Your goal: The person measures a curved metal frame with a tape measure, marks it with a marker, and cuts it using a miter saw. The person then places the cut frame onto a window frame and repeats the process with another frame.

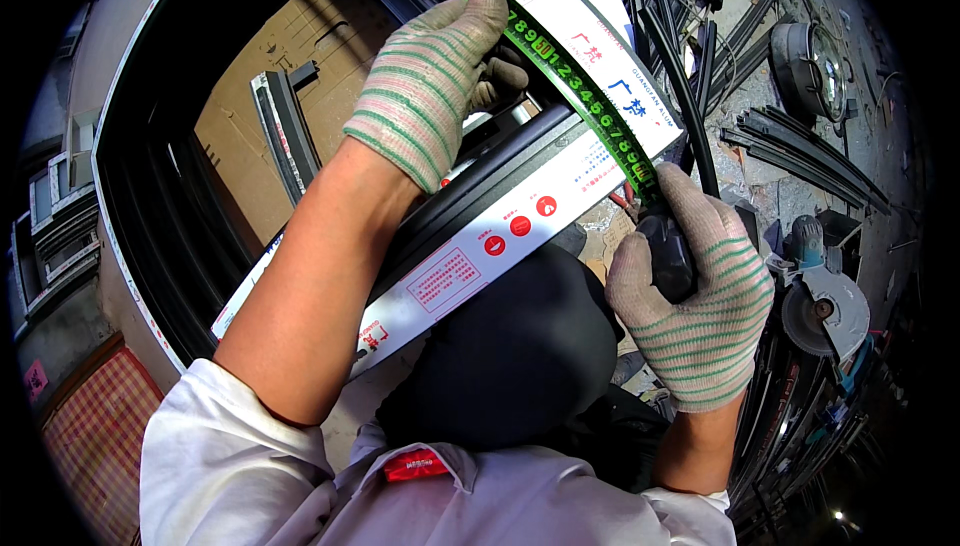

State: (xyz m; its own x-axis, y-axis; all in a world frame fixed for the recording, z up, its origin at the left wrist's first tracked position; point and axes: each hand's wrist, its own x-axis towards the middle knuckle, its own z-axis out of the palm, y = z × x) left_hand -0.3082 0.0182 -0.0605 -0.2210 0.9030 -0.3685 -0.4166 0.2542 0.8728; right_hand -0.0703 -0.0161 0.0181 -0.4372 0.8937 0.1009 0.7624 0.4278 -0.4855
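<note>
The left grip [425,91] reaches forward, the right grip [705,306] curls.

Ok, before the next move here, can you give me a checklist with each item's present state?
1. Right hand gripping the black tape case: ok.
2. Left hand at the green tape blade, thumb over it: ok; how firmly it presses, cannot tell.
3. Blade running along the white-filmed frame: ok.
4. Blade's far end seated: cannot tell, it leaves the picture at the top.
5. Both hands gloved: ok.
6. Circular saw apart from the frame: ok.
</note>
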